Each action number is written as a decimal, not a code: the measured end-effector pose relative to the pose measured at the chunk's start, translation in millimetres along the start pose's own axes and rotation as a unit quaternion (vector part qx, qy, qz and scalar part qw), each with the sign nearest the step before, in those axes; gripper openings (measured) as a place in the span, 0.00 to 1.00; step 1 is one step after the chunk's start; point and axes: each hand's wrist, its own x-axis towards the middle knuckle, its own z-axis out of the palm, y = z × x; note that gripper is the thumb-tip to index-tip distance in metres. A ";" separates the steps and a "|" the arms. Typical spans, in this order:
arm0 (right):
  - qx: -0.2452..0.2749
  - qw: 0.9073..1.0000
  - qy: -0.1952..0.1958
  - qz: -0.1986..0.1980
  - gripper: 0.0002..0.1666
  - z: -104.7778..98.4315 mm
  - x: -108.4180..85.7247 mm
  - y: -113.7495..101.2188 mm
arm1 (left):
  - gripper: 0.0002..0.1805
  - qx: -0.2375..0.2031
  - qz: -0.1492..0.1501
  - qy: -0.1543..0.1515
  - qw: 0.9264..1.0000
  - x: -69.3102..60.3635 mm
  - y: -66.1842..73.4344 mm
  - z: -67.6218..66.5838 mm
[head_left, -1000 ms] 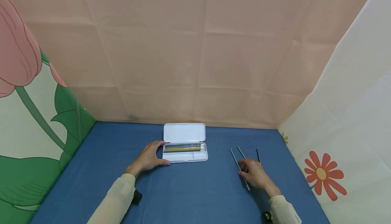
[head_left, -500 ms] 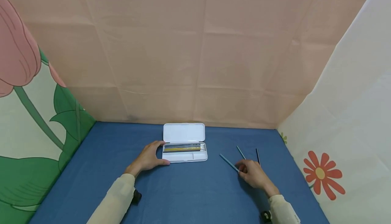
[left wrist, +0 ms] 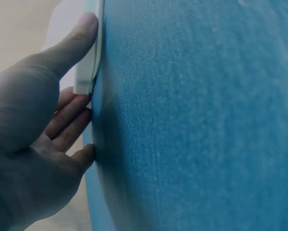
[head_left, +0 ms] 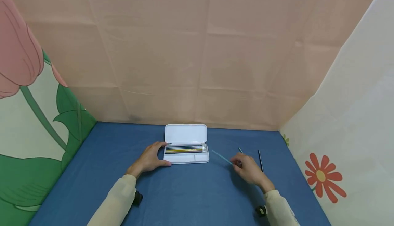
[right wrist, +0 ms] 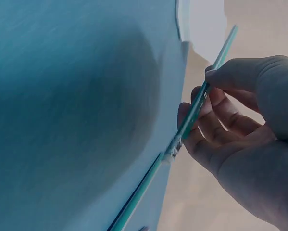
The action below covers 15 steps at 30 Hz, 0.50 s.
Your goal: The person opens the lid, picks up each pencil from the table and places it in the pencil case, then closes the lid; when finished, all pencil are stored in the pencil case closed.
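The white case lies with its lid raised, several pencils in its rear part. At its left end my left hand holds it, thumb on the front corner and fingers at the back; the left wrist view shows the thumb of this hand against the case's edge. My right hand pinches a teal pencil above the cloth, right of the case. In the right wrist view the pencil runs slantwise between thumb and fingers of the hand.
A second teal pencil lies on the blue cloth, partly hidden behind my right hand. Farther right lies a dark pencil. Beige fabric stands behind the table, with printed fabric at both sides.
The teal pencil in my right hand has swung from steep to a flatter slant. That hand has moved left and slightly away from me, nearer the case. My left hand has stayed in place.
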 end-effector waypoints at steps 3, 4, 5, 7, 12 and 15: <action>-0.010 1.000 0.002 -0.012 0.10 3.0 10.7 -7.9 | 0.56 0.000 0.000 -0.001 1.000 -0.1 0.3 0.6; -0.013 1.000 0.002 -0.014 0.10 4.2 14.6 -11.1 | 0.56 0.001 0.000 -0.002 1.000 0.1 0.1 0.8; -0.014 1.000 0.003 -0.016 0.09 5.4 18.5 -14.8 | 0.56 0.002 0.000 -0.002 1.000 0.2 -0.1 0.9; -0.012 1.000 0.006 -0.021 0.09 8.2 26.4 -21.6 | 0.56 0.002 0.000 -0.002 1.000 0.3 -0.2 0.8; -0.009 0.999 0.008 -0.035 0.10 16.6 45.8 -35.6 | 0.56 0.002 0.004 -0.002 1.000 0.3 0.3 0.3; -0.008 0.999 0.002 -0.039 0.10 21.7 57.7 -43.5 | 0.56 0.003 0.005 -0.002 1.000 0.2 0.5 0.4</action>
